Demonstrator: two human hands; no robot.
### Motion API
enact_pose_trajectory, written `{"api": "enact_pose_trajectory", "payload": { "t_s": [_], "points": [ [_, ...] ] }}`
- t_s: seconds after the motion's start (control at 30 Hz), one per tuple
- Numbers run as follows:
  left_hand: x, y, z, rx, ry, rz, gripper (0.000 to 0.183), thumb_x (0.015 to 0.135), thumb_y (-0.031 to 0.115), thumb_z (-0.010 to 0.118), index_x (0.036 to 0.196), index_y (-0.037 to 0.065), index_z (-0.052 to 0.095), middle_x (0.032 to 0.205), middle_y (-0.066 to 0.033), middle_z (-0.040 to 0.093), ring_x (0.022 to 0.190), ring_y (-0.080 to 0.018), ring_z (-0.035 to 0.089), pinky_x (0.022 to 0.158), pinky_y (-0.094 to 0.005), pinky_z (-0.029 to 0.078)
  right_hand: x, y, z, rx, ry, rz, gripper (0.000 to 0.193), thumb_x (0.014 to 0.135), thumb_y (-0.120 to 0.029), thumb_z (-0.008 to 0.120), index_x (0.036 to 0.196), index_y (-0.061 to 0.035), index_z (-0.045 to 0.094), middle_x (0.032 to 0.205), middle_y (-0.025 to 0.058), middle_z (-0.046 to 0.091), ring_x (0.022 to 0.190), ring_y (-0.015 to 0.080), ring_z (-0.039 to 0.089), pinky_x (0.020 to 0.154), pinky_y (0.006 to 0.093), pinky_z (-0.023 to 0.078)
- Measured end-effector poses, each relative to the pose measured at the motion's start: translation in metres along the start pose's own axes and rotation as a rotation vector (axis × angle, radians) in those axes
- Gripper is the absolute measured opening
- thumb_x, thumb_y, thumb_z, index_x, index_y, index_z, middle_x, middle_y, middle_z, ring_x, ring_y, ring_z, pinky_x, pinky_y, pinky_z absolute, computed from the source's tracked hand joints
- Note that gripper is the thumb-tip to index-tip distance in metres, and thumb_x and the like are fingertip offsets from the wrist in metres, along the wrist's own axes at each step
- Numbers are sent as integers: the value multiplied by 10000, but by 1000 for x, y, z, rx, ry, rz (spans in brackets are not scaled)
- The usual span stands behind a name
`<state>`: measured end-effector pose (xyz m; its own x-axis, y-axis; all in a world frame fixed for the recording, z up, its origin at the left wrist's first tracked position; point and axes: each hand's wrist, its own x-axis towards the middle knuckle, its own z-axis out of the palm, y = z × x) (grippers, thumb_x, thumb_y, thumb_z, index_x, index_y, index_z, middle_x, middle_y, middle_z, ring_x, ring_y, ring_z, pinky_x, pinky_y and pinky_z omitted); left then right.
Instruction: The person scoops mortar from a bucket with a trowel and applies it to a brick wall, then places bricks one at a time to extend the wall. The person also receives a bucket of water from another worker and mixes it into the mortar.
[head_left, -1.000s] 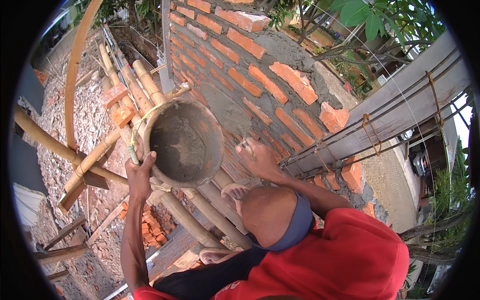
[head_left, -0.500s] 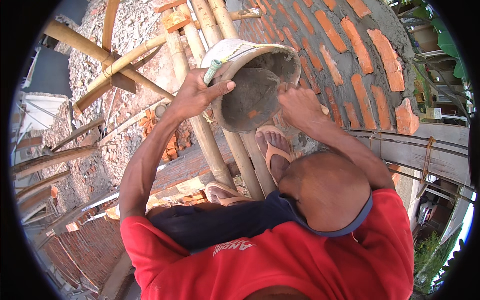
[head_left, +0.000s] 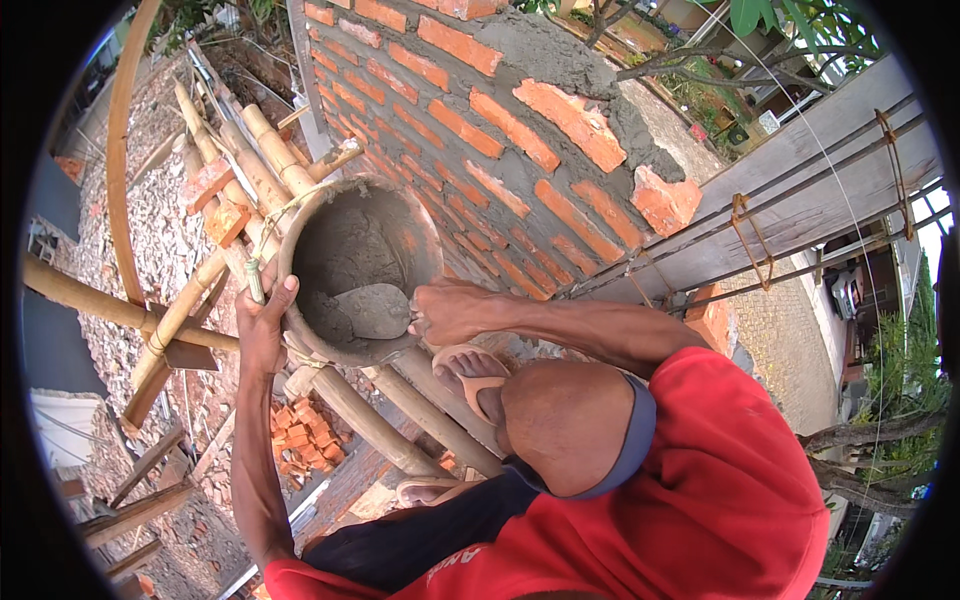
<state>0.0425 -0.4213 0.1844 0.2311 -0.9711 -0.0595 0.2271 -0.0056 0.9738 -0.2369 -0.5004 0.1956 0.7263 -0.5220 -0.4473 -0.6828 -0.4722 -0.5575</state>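
Observation:
A round bucket [head_left: 425, 225] with wet grey mortar [head_left: 345, 240] inside rests over the bamboo poles, its mouth tilted toward me. My left hand [head_left: 264, 322] grips its left rim, together with the green sleeve of the bucket handle [head_left: 256, 282]. At the right rim my right hand [head_left: 447, 312] is closed round the handle of a trowel; the handle itself is mostly hidden by the fingers. The mortar-coated trowel blade [head_left: 374, 311] lies inside the bucket against the mortar.
Beyond the bucket rises a brick wall [head_left: 460, 130] with fresh mortar joints. Bamboo poles [head_left: 365, 425] run under my sandalled feet, high above rubble. Brick pieces [head_left: 228, 222] lie on the poles. A board with metal rods [head_left: 780, 190] stands at the right, and stacked bricks [head_left: 303, 437] lie below.
My view has turned toward the wall, so the bucket appears farther left and lower. The trowel blade now shows plainly in the bucket. Both hands keep their holds.

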Motion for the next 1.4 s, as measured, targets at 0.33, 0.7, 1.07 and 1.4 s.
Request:
{"api": "enact_pose_trajectory", "payload": {
  "t_s": [0.33, 0.7, 1.07, 1.4],
  "points": [
    [-6, -3, -21, -29, 95, -29, 515, 963, 124, 708, 1415, -64, 546, 1272, -94, 662, 1089, -149, 616, 972, -317, 489, -9, 23, -11, 566, -168, 123, 350, 1020, -313, 617, 977, 27, 687, 710, 50, 583, 621, 154, 589, 521, 315, 465],
    [-7, -15, -62, -86, 212, 18, 460, 969, 148, 695, 1371, -51, 588, 1252, -81, 659, 1081, -166, 619, 924, -323, 512, -205, -16, -87, 823, 736, 265, 289, 1037, -245, 550, 1118, 13, 653, 790, 25, 573, 601, 77, 528, 501, 245, 431],
    [-3, -37, -103, -127, 265, 40, 583, 975, 223, 683, 1459, -42, 496, 1378, -130, 592, 1174, -205, 602, 996, -361, 489, -224, -20, -95, -828, 1050, 738, 260, 934, -154, 641, 1066, 68, 614, 970, 233, 622, 794, 438, 681, 679, 515, 560],
    [-8, -39, -116, -172, 289, -40, 534, 944, 175, 719, 1386, -75, 555, 1321, -144, 629, 1116, -234, 638, 934, -370, 538, -227, -9, -88, -803, 1021, 649, 175, 914, -101, 616, 1004, 49, 613, 959, 205, 608, 730, 428, 680, 601, 506, 549]
  ]
}}
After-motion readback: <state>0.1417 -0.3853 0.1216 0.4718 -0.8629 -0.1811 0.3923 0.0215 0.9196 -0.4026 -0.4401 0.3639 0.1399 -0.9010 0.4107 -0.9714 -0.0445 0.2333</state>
